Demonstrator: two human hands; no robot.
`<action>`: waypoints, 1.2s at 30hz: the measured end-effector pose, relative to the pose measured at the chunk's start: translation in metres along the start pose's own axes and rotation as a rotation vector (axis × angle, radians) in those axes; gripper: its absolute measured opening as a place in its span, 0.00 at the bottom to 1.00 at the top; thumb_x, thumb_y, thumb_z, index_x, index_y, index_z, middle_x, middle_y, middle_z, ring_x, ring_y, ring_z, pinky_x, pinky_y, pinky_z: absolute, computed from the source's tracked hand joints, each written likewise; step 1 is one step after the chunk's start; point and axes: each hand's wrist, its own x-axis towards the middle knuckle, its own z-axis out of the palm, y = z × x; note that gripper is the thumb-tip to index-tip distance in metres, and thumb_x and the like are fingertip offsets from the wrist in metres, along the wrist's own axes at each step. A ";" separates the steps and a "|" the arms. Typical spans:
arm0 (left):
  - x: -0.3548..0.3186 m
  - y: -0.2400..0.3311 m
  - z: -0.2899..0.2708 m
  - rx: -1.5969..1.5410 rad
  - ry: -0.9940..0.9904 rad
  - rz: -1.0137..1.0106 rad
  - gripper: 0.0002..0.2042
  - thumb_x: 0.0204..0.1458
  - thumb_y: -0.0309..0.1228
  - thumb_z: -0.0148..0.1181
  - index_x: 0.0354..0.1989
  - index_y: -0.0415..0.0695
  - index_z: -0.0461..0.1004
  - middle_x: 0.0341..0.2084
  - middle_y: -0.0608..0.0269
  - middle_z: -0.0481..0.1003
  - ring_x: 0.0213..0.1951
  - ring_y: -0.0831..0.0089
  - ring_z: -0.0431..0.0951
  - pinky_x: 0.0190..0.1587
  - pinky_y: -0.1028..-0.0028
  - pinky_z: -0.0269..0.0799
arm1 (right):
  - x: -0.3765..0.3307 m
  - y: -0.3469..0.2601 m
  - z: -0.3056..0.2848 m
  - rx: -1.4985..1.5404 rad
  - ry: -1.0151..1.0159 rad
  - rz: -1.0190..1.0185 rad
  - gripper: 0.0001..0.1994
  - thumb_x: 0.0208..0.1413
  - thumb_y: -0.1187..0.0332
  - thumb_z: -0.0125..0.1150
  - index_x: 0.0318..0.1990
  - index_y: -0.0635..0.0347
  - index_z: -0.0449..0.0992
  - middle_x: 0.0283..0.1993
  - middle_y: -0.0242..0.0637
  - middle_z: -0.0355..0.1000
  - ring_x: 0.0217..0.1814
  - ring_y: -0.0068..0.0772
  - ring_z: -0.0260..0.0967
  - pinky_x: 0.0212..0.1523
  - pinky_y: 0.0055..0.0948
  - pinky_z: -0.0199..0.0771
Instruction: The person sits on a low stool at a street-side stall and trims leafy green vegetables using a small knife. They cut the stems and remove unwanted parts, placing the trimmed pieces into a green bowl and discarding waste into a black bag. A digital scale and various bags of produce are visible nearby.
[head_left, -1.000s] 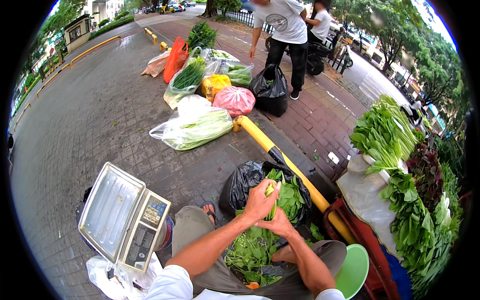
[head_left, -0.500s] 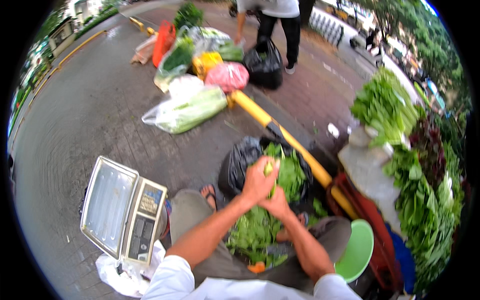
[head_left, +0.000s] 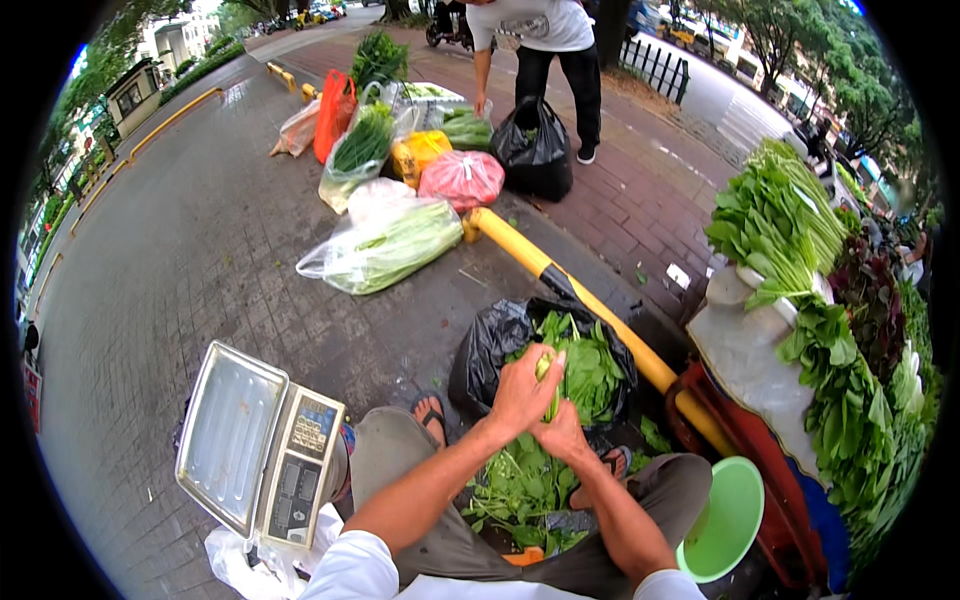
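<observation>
My left hand (head_left: pixel 524 392) is closed around a small bunch of green vegetable stems (head_left: pixel 545 366), whose pale ends poke out above the thumb. Just below it, my right hand (head_left: pixel 563 434) grips the lower part of the same stems, fingers wrapped round. Both hands are over the near side of a black plastic bag (head_left: pixel 482 345) with leafy greens (head_left: pixel 592 374) inside. Between my feet lies a pile of loose leaves and stems (head_left: pixel 520 480) on the ground.
A weighing scale (head_left: pixel 262 445) stands left of my knee, a green basin (head_left: pixel 728 520) at the right. Bagged vegetables (head_left: pixel 385 245) sit ahead beside a yellow barrier pole (head_left: pixel 610 325). Greens (head_left: pixel 775 215) are stacked at right. Another person (head_left: pixel 540 40) bends over a black bag (head_left: pixel 532 150).
The whole view has shifted, so the scene sits slightly lower and further right. Both hands stay together on the stems. The other person is still by the far black bag.
</observation>
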 end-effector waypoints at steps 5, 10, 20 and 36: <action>-0.004 -0.008 -0.002 0.085 0.035 0.058 0.13 0.56 0.38 0.56 0.39 0.39 0.72 0.22 0.54 0.78 0.25 0.61 0.80 0.30 0.66 0.72 | -0.004 0.006 0.007 0.047 -0.024 0.018 0.19 0.47 0.68 0.66 0.45 0.69 0.74 0.41 0.42 0.76 0.44 0.33 0.72 0.48 0.36 0.70; 0.002 -0.003 -0.007 0.086 0.016 -0.002 0.11 0.54 0.36 0.61 0.36 0.39 0.73 0.22 0.58 0.77 0.27 0.71 0.80 0.31 0.71 0.72 | 0.001 0.027 0.005 -0.082 0.035 0.004 0.13 0.45 0.68 0.62 0.38 0.67 0.75 0.31 0.41 0.76 0.36 0.37 0.73 0.43 0.36 0.69; -0.002 -0.004 -0.011 -0.728 -0.299 -0.261 0.26 0.52 0.30 0.64 0.57 0.38 0.61 0.37 0.60 0.76 0.43 0.73 0.76 0.47 0.72 0.71 | -0.005 -0.011 -0.001 0.067 0.041 0.003 0.12 0.47 0.71 0.59 0.39 0.68 0.73 0.27 0.34 0.72 0.28 0.25 0.67 0.28 0.30 0.67; -0.006 -0.016 -0.011 -0.688 -0.361 -0.350 0.08 0.55 0.30 0.61 0.36 0.38 0.75 0.30 0.58 0.78 0.37 0.71 0.79 0.45 0.70 0.74 | -0.009 -0.033 -0.022 -0.422 -0.150 -0.037 0.30 0.48 0.59 0.64 0.55 0.69 0.65 0.54 0.59 0.65 0.56 0.53 0.65 0.56 0.39 0.65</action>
